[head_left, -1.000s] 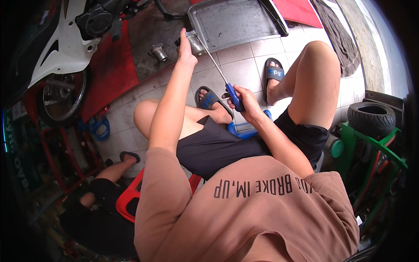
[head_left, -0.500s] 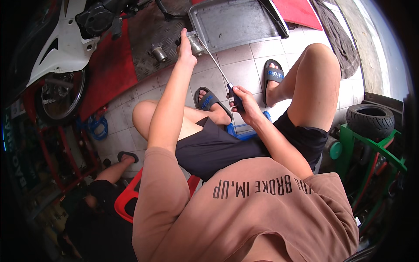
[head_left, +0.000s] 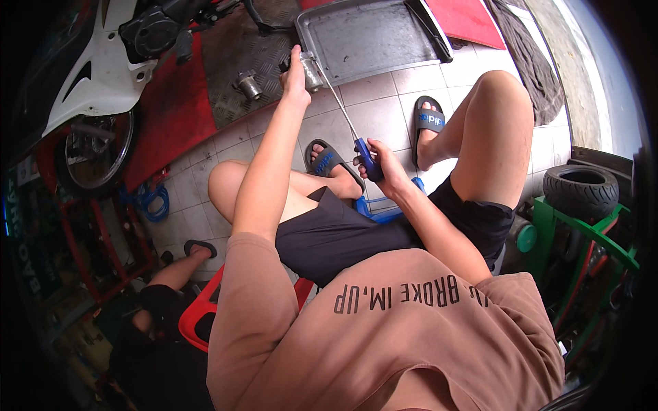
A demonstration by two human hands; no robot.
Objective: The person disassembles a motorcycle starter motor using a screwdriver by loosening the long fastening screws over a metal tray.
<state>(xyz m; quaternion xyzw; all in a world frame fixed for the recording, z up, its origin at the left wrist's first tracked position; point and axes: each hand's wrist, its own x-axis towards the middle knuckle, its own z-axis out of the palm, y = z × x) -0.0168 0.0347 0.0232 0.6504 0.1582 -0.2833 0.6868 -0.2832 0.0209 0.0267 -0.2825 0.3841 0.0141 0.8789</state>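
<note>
My left hand is stretched forward and closed on a silvery cylindrical starter motor, whose left side my fingers partly hide. In my right hand is a long screwdriver with a blue and black handle. Its thin metal shaft slants up and left to the starter motor's upper end; whether the tip sits in a screw is too small to tell. A second, similar metal cylinder stands left of my left hand on the dark patterned metal plate.
A grey metal tray lies ahead, right of the starter motor. A white motorcycle stands at far left over a red mat. Blue hose coils below it. A tyre rests on a green rack at right. Another person sits behind left.
The screwdriver's handle has turned in my right hand, showing more of its blue side, and my right fingers have shifted on it. My left hand and the starter motor have moved slightly.
</note>
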